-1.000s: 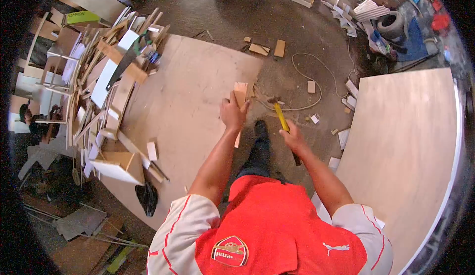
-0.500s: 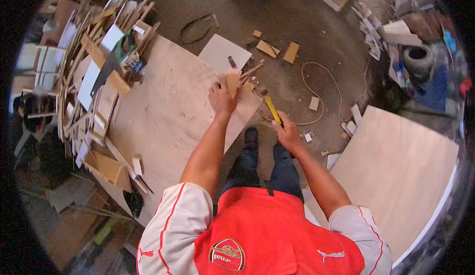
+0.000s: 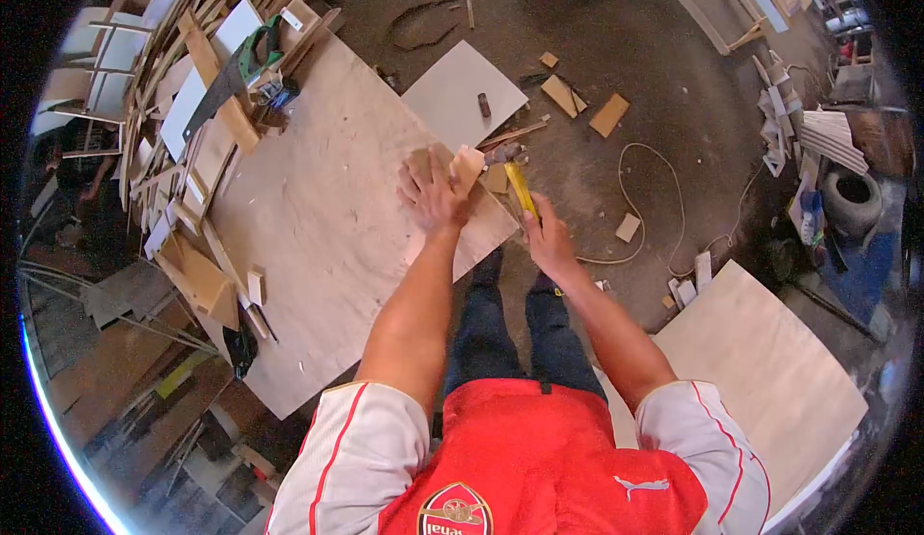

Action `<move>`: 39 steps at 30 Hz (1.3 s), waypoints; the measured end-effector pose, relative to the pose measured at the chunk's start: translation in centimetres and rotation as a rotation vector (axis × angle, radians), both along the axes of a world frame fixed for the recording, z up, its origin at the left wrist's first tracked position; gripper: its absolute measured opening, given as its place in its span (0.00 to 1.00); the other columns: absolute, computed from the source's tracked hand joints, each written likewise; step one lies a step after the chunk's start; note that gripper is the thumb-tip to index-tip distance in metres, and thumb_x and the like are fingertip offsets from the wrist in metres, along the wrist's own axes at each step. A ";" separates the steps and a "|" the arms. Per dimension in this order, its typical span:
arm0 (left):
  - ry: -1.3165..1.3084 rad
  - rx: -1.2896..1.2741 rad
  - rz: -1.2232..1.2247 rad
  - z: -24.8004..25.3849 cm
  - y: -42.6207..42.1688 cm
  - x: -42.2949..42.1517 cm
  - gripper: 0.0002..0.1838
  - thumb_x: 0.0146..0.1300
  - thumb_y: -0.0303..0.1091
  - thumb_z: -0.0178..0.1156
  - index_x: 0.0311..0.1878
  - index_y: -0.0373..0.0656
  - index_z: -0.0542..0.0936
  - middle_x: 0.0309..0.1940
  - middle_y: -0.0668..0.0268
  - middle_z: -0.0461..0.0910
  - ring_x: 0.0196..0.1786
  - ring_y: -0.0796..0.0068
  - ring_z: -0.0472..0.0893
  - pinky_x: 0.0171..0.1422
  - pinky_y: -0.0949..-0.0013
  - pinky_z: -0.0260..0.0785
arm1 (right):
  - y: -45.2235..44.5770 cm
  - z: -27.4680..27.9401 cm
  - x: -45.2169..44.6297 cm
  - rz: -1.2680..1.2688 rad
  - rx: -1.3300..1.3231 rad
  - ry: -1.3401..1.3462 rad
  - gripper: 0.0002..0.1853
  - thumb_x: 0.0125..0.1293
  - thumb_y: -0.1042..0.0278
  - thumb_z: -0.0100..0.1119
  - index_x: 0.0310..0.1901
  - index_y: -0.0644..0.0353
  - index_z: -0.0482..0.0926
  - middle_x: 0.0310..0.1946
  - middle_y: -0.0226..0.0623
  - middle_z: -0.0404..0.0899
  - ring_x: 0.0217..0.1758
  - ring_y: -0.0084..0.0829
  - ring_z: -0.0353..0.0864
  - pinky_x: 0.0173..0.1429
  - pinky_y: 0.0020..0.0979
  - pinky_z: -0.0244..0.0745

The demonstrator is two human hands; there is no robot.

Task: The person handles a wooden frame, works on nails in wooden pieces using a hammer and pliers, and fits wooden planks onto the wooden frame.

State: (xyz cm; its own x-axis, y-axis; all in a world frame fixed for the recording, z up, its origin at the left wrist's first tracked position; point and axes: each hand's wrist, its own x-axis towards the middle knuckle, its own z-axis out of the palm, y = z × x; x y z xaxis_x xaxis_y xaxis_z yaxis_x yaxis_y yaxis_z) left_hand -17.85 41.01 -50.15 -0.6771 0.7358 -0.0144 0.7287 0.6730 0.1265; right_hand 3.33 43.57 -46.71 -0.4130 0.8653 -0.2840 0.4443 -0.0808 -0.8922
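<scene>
My left hand (image 3: pixel 433 196) rests near the corner of a plywood sheet (image 3: pixel 318 198), gripping a small wooden block (image 3: pixel 468 167) on its thumb side. Part of the block is hidden by the hand. In my right hand (image 3: pixel 551 239) is a hammer (image 3: pixel 520 189) with a yellow handle, held near its lower end. The dark hammer head is right beside the block's right end; whether they touch I cannot tell. Just beyond the block lie thin wood strips (image 3: pixel 515 135). A white board (image 3: pixel 462 92) with a small dark object (image 3: pixel 484 105) on it lies farther out.
At left is a heap of wood offcuts (image 3: pixel 207 150) with a green-handled saw (image 3: pixel 231 78). Wooden blocks (image 3: pixel 608 114) and a looped cord (image 3: pixel 681 208) lie on the floor. Another large board (image 3: pixel 760 371) is at right, below a tyre-like roll (image 3: pixel 852 200).
The hammer head has moved left, up against or close to the block's end. My left hand's fingers look more spread. The whole view has shifted slightly.
</scene>
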 end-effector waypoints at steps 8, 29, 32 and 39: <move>-0.099 -0.105 0.046 2.5 1.1 0.3 0.34 0.73 0.57 0.40 0.80 0.58 0.59 0.81 0.57 0.49 0.83 0.50 0.44 0.81 0.37 0.37 | -0.1 -0.3 -0.4 0.049 0.262 -0.047 0.30 0.76 0.68 0.52 0.77 0.49 0.59 0.28 0.55 0.80 0.30 0.53 0.84 0.34 0.45 0.77; -0.031 -0.128 0.004 1.3 0.9 0.0 0.32 0.76 0.54 0.38 0.80 0.59 0.57 0.82 0.57 0.45 0.83 0.48 0.43 0.80 0.35 0.36 | 0.3 -1.2 -0.8 0.134 0.338 -0.130 0.31 0.74 0.73 0.53 0.77 0.50 0.59 0.40 0.59 0.83 0.39 0.52 0.88 0.39 0.42 0.81; -0.033 -0.142 0.003 1.0 0.4 0.2 0.32 0.76 0.54 0.38 0.80 0.58 0.58 0.82 0.56 0.46 0.82 0.47 0.44 0.80 0.35 0.37 | -0.8 -0.3 -0.6 -0.035 0.389 0.030 0.31 0.74 0.72 0.53 0.77 0.54 0.59 0.47 0.61 0.81 0.42 0.53 0.87 0.42 0.42 0.81; -0.026 -0.120 -0.014 1.0 0.6 -0.1 0.31 0.75 0.52 0.39 0.79 0.57 0.59 0.81 0.54 0.48 0.82 0.44 0.44 0.79 0.33 0.39 | -1.0 -0.4 -1.0 -0.048 0.428 0.055 0.33 0.73 0.71 0.55 0.77 0.57 0.58 0.58 0.62 0.77 0.51 0.59 0.84 0.49 0.46 0.82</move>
